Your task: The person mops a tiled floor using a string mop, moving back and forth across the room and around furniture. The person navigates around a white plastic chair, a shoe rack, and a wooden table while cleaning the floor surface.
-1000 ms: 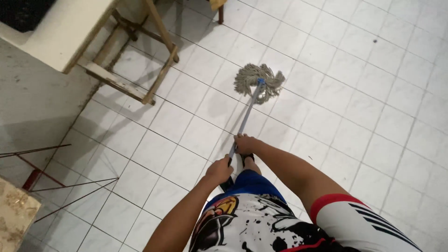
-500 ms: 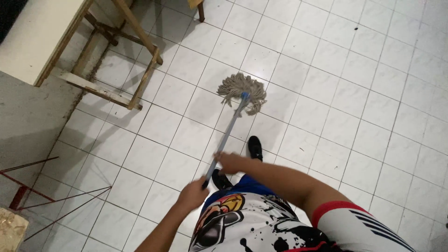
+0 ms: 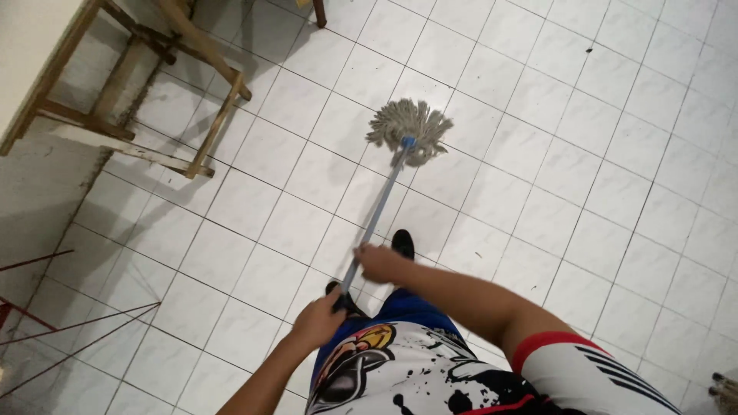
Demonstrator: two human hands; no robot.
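Note:
I hold a string mop with both hands. Its grey-beige string head lies spread on the white tiled floor ahead of me, joined by a blue collar to a thin metal handle. My right hand grips the handle higher up the shaft, my left hand grips its near end close to my body. One black shoe shows just beyond my right hand, the other is mostly hidden below the handle.
A wooden table frame with crossed legs stands at the upper left against a rough grey wall. Thin red metal rods slant across the floor at the lower left. A dark furniture leg touches the top edge.
The mop head has slid forward and a little right, away from me. Both hands moved with the handle, and the view has shifted left past the table.

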